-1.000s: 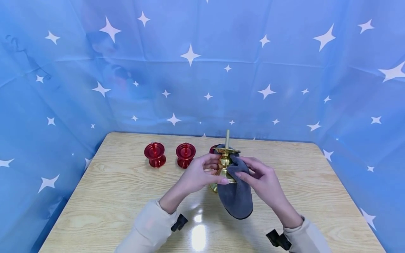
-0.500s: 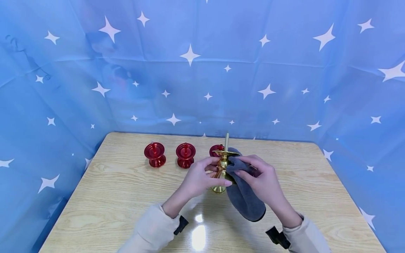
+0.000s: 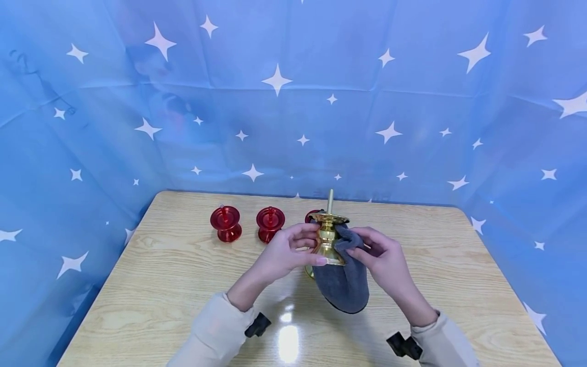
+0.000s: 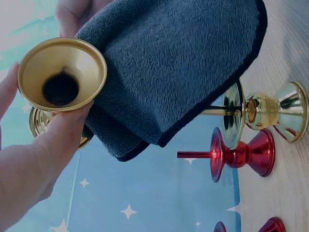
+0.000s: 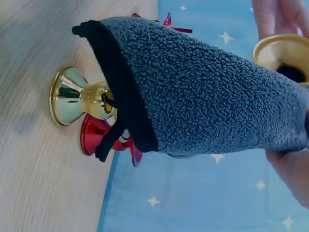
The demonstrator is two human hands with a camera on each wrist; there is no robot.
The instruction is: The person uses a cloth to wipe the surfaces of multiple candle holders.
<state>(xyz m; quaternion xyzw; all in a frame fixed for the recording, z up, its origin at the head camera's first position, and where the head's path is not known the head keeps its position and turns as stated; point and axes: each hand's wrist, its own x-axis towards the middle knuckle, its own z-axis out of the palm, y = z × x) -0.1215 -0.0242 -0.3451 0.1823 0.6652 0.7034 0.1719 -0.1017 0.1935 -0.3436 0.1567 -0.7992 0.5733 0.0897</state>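
A shiny gold candle holder with a thin spike on top is held up off the table by my left hand. The thumb lies at its base and the fingers go round its stem. My right hand pinches a dark grey cloth, pressed to the right side of the holder and hanging below it. In the left wrist view the hollow underside of the held candle holder faces the camera. Behind the cloth, a second gold candle holder stands on the table, mostly hidden in the head view.
Three red candle holders stand in a row toward the back: a left one, a middle one and a right one, partly covered by the cloth. The wooden table ends at a blue star-patterned curtain.
The cloth's hanging end swung out to the right half a second ago and is now back under the gold candle holder. The held holder tipped slightly and rose again. Both hands keep their hold.
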